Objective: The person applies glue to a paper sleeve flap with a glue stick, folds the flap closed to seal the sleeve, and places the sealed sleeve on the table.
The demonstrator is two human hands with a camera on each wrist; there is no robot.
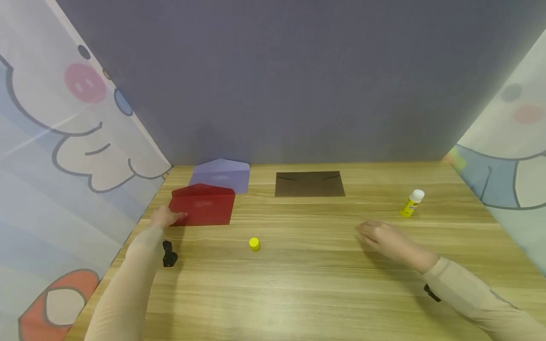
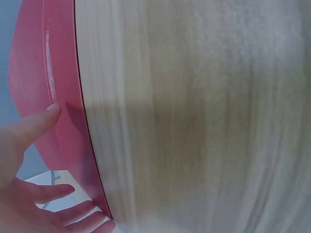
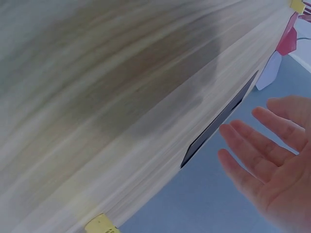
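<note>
At the left, my left hand (image 1: 167, 218) reaches the near left corner of a red envelope (image 1: 202, 208) whose flap is unfolded away from me. In the left wrist view the thumb (image 2: 36, 125) lies over the red paper, apart from the loosely extended fingers (image 2: 58, 194). My right hand (image 1: 386, 240) hovers over the right part of the table, holding nothing, its fingers (image 3: 257, 150) relaxed. A yellow glue stick (image 1: 409, 208) with a white top stands beyond it. A small yellow cap (image 1: 254, 244) sits between the hands.
Behind the red envelope lies a lilac envelope (image 1: 223, 177), flap unfolded, partly covered by it. A dark brown envelope (image 1: 309, 184) lies at the back middle. A grey panel (image 1: 298, 85) rises behind the wooden table (image 1: 273, 293), with cartoon-printed curtains (image 1: 38, 189) along both sides.
</note>
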